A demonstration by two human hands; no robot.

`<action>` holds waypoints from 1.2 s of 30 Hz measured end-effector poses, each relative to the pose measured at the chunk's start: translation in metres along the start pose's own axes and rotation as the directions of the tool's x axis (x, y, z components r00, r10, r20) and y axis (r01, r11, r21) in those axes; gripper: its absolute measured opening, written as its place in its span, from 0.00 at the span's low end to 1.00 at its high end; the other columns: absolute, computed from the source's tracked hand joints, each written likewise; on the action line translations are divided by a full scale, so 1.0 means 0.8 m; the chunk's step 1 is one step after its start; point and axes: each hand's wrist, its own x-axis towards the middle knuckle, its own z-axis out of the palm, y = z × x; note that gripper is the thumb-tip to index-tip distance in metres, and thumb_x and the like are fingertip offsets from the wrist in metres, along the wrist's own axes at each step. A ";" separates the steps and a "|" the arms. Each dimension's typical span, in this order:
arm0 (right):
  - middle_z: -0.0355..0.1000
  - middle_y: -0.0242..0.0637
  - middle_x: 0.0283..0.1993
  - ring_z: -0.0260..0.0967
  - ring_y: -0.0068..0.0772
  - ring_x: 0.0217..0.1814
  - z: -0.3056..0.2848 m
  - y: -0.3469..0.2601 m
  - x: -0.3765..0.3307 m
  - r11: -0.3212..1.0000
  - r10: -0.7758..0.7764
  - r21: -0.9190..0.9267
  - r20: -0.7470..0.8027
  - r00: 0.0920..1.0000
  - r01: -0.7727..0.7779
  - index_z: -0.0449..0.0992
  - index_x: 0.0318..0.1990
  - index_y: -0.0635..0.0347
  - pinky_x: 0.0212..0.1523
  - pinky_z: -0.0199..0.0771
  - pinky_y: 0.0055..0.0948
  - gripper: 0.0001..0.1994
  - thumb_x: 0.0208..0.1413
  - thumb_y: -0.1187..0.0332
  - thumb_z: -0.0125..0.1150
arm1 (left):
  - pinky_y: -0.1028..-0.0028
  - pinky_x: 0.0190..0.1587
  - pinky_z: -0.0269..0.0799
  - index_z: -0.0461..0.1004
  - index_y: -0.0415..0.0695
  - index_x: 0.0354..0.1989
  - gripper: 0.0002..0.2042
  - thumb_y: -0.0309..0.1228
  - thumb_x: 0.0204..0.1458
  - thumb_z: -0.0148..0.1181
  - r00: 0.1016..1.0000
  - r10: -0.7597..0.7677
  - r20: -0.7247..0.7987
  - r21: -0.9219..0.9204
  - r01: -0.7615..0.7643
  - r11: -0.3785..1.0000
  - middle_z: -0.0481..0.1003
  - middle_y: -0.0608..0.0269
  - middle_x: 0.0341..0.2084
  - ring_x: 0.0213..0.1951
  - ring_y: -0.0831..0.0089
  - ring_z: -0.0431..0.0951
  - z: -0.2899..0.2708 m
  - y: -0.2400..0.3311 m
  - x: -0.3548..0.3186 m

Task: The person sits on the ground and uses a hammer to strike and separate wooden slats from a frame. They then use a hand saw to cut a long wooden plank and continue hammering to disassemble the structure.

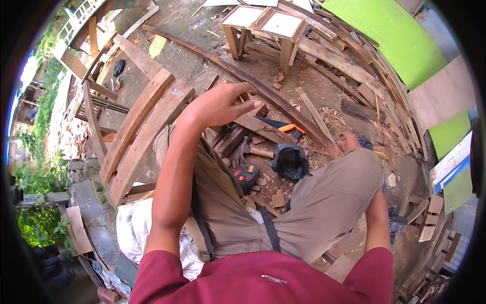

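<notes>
Two bare hands: left hand (223, 105) half-curled, thumb apart from fingers, nothing seen in it; right hand (348, 142) beyond bent knee (357, 169), partly hidden, grip could not be told. Long dark beam (276, 100) ran past left fingertips, near end beside right hand, contact unclear. Nearer legs lay saw (290, 127), hammer (244, 148), black bag (302, 158). Farther off stood stool (281, 24), right of it green panel (379, 35)
</notes>
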 end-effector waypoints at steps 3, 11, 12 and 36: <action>0.79 0.51 0.29 0.79 0.46 0.36 -0.104 -0.011 0.019 0.999 -0.042 0.018 0.076 0.996 0.041 0.83 0.35 0.68 0.41 0.77 0.42 0.12 0.55 0.65 0.67 | 0.62 0.49 0.76 0.75 0.38 0.54 0.24 0.47 0.62 0.58 0.998 0.038 -0.056 -0.065 -0.041 0.997 0.81 0.48 0.42 0.44 0.55 0.82 -0.003 0.013 -0.011; 0.78 0.46 0.47 0.77 0.37 0.48 -0.327 -0.182 0.058 0.923 -0.374 -0.175 -0.194 0.907 0.343 0.78 0.50 0.63 0.51 0.76 0.36 0.16 0.56 0.66 0.66 | 0.63 0.46 0.77 0.76 0.42 0.54 0.20 0.43 0.62 0.60 0.942 0.293 -0.164 0.044 -0.289 0.956 0.81 0.53 0.44 0.44 0.58 0.82 -0.052 0.088 -0.080; 0.78 0.46 0.49 0.76 0.39 0.50 -0.330 -0.222 0.064 0.918 -0.369 -0.207 -0.126 0.921 0.339 0.77 0.51 0.62 0.52 0.76 0.37 0.17 0.56 0.66 0.66 | 0.63 0.46 0.77 0.76 0.42 0.54 0.20 0.44 0.62 0.60 0.942 0.304 -0.145 0.063 -0.298 0.953 0.81 0.54 0.44 0.44 0.59 0.82 -0.062 0.094 -0.091; 0.80 0.51 0.43 0.79 0.51 0.46 0.022 -0.294 0.033 0.903 -0.020 -0.350 0.546 0.838 0.249 0.84 0.41 0.62 0.45 0.78 0.45 0.14 0.46 0.68 0.63 | 0.62 0.45 0.76 0.74 0.37 0.52 0.18 0.37 0.61 0.61 0.988 0.126 0.087 -0.018 -0.125 0.992 0.80 0.46 0.36 0.41 0.54 0.82 0.003 0.014 -0.068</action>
